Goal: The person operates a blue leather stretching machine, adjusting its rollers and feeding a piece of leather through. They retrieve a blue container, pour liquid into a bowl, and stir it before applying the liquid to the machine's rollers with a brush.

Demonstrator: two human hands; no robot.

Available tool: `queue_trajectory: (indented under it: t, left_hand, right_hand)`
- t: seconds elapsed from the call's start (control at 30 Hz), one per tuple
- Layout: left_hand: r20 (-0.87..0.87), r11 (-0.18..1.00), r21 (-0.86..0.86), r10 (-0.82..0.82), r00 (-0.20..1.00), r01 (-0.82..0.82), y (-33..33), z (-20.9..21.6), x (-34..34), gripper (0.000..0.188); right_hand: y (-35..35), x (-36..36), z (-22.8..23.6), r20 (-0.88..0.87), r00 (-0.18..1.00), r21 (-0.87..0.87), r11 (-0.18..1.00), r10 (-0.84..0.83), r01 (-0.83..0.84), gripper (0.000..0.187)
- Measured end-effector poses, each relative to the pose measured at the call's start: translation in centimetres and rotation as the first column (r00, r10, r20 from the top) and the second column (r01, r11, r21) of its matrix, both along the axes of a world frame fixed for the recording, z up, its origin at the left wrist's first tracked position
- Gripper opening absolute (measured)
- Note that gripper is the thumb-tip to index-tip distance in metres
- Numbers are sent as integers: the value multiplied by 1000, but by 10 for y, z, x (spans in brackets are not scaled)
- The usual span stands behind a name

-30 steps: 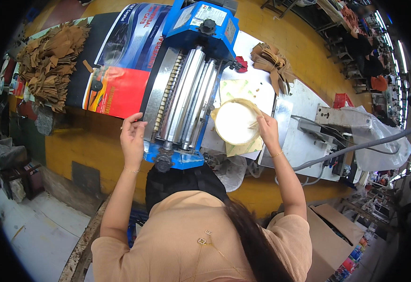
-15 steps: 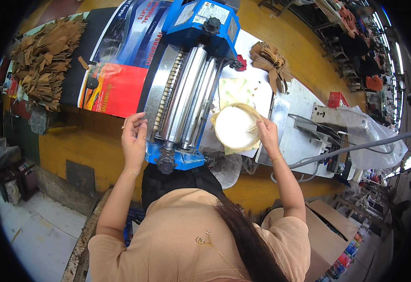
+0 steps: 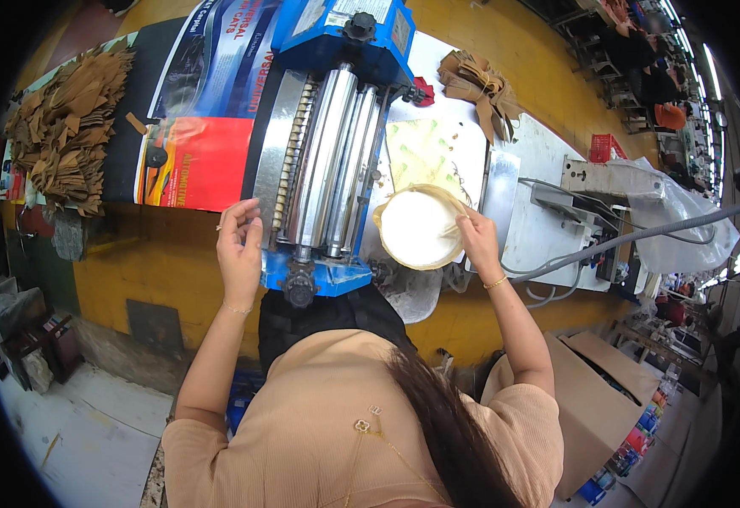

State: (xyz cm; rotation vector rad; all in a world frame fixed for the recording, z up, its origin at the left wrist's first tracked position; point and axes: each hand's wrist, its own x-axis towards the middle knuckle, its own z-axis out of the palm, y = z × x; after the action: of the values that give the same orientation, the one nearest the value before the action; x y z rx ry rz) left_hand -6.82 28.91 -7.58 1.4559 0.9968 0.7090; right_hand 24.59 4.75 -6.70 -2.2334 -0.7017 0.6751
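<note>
White filling shows in a round, yellowish-rimmed tub [image 3: 380, 227], which lies just left of the right hand [image 3: 478, 241]. The tub opens upward and, being round, has no clear long axis. The right hand is nearly closed, thumb and fingers pinching the tub's right rim. The left hand [image 3: 238, 241] is half open with bent fingers, beside a blue machine with shiny metal rollers [image 3: 325, 165]; whether it touches this, I cannot tell.

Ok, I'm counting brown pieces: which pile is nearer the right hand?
The smaller bundle, right of the blue roller machine; the larger heap lies at far left.
</note>
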Motion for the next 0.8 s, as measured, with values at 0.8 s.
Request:
queue_trajectory:
  t: [0.8]
  left_hand:
    - [15, 999, 44, -9, 1000, 8, -1, 5, 2, 25]
  right_hand:
    - [5, -5, 4, 99, 994, -51, 998, 40, -35, 40]
